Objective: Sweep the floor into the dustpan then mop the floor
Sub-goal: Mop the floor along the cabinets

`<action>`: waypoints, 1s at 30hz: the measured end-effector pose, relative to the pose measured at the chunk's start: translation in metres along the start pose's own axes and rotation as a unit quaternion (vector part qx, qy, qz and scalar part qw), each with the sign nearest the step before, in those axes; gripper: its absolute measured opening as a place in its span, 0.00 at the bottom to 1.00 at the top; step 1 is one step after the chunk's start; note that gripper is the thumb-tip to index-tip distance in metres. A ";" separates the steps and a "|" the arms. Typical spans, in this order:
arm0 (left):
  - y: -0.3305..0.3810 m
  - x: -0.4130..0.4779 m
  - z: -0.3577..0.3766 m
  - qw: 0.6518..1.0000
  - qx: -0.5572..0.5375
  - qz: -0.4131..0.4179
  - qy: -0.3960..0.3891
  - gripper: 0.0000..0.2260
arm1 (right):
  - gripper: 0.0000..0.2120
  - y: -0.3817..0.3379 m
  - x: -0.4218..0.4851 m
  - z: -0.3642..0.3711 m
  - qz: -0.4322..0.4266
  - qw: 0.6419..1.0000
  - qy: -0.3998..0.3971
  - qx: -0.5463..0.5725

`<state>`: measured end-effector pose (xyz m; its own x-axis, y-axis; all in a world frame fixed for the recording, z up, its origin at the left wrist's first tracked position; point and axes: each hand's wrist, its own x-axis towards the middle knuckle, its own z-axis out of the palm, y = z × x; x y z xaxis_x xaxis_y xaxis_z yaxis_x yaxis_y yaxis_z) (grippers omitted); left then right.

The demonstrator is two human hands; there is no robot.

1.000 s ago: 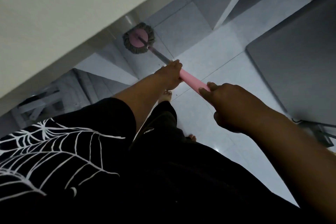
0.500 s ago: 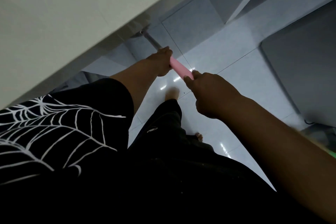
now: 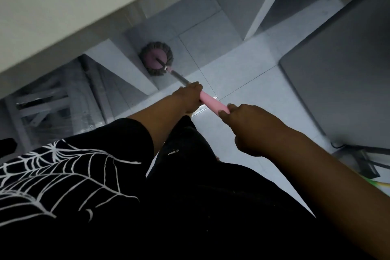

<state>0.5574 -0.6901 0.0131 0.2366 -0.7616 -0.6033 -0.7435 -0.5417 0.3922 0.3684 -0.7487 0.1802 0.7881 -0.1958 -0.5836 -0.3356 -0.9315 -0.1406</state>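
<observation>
In the head view, the mop handle [image 3: 212,103] was gripped by the left hand [image 3: 190,96] and, lower, the right hand [image 3: 251,126] at centre. The mop head [image 3: 157,61] was laid on the floor [image 3: 253,82] above them; the rack [image 3: 42,107] at left could be struck if it was swung wide.

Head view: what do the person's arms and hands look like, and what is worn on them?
Both forearms are bare. The left hand and right hand wear no gloves; no watch or ring shows. A black short sleeve covers the left upper arm, on a black top with a white spiderweb print.
</observation>
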 end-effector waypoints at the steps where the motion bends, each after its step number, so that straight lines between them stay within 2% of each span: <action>1: 0.009 -0.006 0.009 1.000 -0.002 0.002 0.000 0.16 | 0.21 0.002 -0.012 0.005 0.005 1.000 -0.002 0.000; 10: 0.080 -0.031 0.075 0.998 -0.035 0.054 0.028 0.13 | 0.29 0.019 -0.105 0.041 0.082 0.996 -0.010 0.032; 17: 0.109 -0.019 0.073 0.993 -0.057 0.104 0.019 0.14 | 0.29 0.024 -0.128 0.030 0.154 0.987 0.017 0.051; 21: 0.115 0.000 0.060 0.990 -0.063 0.124 0.004 0.19 | 0.26 0.025 -0.122 0.014 0.182 0.982 0.031 0.046; 30: 0.075 0.065 0.000 0.987 -0.022 0.160 -0.028 0.20 | 0.25 0.027 -0.048 -0.024 0.214 0.973 0.037 0.072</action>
<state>0.5168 -0.7800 0.0035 -0.0416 -0.8755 -0.4814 -0.7464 -0.2931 0.5975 0.3340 -0.7714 0.2232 0.5926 -0.5834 -0.5554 -0.7066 -0.7075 -0.0108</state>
